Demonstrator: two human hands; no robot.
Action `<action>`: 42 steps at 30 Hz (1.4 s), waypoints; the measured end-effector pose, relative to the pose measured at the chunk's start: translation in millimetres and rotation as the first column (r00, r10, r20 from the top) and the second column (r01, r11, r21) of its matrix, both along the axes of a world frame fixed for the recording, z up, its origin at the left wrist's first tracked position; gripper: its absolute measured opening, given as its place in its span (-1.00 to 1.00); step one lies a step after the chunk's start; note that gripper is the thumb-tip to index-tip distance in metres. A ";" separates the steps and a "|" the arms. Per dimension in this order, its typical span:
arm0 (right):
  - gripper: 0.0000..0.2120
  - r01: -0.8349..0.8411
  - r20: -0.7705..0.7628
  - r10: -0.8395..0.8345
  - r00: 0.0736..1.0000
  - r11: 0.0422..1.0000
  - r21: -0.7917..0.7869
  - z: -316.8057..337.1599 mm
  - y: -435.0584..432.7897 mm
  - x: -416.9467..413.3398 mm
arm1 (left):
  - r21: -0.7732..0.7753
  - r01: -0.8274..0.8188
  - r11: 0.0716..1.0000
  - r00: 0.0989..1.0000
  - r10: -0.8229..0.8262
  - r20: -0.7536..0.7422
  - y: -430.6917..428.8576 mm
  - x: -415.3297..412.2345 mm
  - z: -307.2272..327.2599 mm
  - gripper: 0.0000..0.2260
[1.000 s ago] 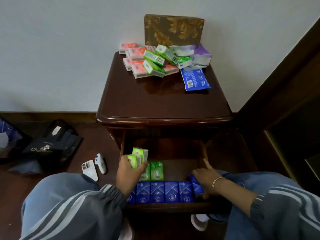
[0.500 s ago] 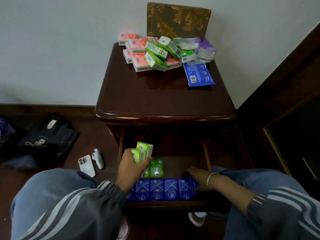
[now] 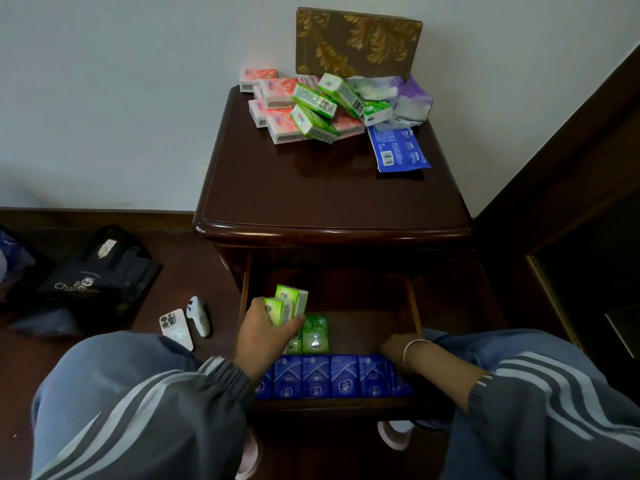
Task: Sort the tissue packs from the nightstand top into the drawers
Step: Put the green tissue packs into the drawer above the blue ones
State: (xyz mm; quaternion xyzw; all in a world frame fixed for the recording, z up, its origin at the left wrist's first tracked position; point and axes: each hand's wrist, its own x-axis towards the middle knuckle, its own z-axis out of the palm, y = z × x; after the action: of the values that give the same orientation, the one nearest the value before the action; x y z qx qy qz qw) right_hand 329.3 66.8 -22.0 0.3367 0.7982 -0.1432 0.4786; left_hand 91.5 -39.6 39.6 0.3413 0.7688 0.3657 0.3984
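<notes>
Two green tissue packs (image 3: 288, 305) stand upright in the grip of the left hand (image 3: 266, 336), whose fingers and thumb curl round their lower halves, just above the left part of the open drawer (image 3: 414, 306) in the lower middle of the frame. Under that hand, more green packs (image 3: 315, 334) lie on the drawer floor, and a row of blue packs (image 3: 329, 375) stands along the drawer's near edge. The right hand (image 3: 394, 348), with a thin bracelet at the wrist, reaches into the drawer's right side beside the end of the blue row; whether its fingers are curled or hold anything I cannot tell. Above, on the dark nightstand top (image 3: 329, 195), a loose heap sits at the back: pink packs (image 3: 280, 90) on the left, green boxes (image 3: 313, 100) lying across them, purple-and-white packs (image 3: 410, 98) on the right, and a flat blue pack (image 3: 398, 147) in front of those. A brown box with gold leaves (image 3: 356, 39) leans against the wall behind the heap. On the floor at lower left lie a phone (image 3: 176, 329), a white controller (image 3: 199, 315) just beside it, and a black bag (image 3: 93, 275).
</notes>
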 end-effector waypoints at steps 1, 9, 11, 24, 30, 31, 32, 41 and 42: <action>-0.59 0.003 -0.007 -0.003 1.000 1.000 -0.011 1.5 3.1 -0.3 | 0.002 -0.003 1.000 1.000 0.003 0.004 -0.3 -0.8 0.3 -0.68; -0.44 0.189 -0.075 -0.198 0.977 0.975 -0.118 0.3 4.3 5.5 | -0.022 0.026 0.999 0.999 -0.026 -0.019 0.6 -0.6 0.1 -0.67; -0.46 0.157 -0.106 -0.165 0.981 0.985 -0.077 -2.6 2.9 4.4 | -0.024 0.028 0.999 0.999 -0.028 -0.021 0.9 0.9 0.0 -0.67; -0.37 0.047 -0.026 -0.048 0.999 0.999 -0.021 -3.6 6.2 -2.2 | -0.027 0.022 0.999 1.000 -0.022 -0.012 -1.3 -3.1 2.2 -0.68; -0.50 0.117 -0.217 -0.104 0.971 0.992 0.048 -6.8 1.0 7.0 | -0.010 0.019 1.000 1.000 -0.019 0.006 0.2 -6.1 5.6 -0.68; -0.53 0.165 -0.249 -0.150 0.957 0.985 0.042 -8.1 0.2 7.6 | -0.008 0.016 1.000 1.000 -0.016 0.009 0.7 -5.6 5.9 -0.69; -0.56 0.205 -0.274 -0.189 0.943 0.978 0.033 -9.4 -0.4 7.9 | -0.004 0.013 1.000 1.000 -0.013 0.011 1.4 -4.8 6.1 -0.68; -0.45 0.240 -0.227 -0.263 0.938 0.963 -0.126 -3.1 4.2 6.7 | -0.018 0.020 1.000 1.000 -0.019 0.015 3.0 -3.6 3.8 -0.68; -0.45 0.252 -0.193 -0.272 0.943 0.960 -0.119 -2.4 5.9 7.0 | -0.019 0.017 1.000 1.000 -0.017 0.019 3.1 -3.8 3.8 -0.68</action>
State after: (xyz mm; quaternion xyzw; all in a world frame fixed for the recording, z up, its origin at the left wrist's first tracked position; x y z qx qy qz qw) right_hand 336.3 72.6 -24.3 0.4005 0.7842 -0.2769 0.3847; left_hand 87.7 -36.5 43.5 0.3407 0.7655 0.3582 0.4119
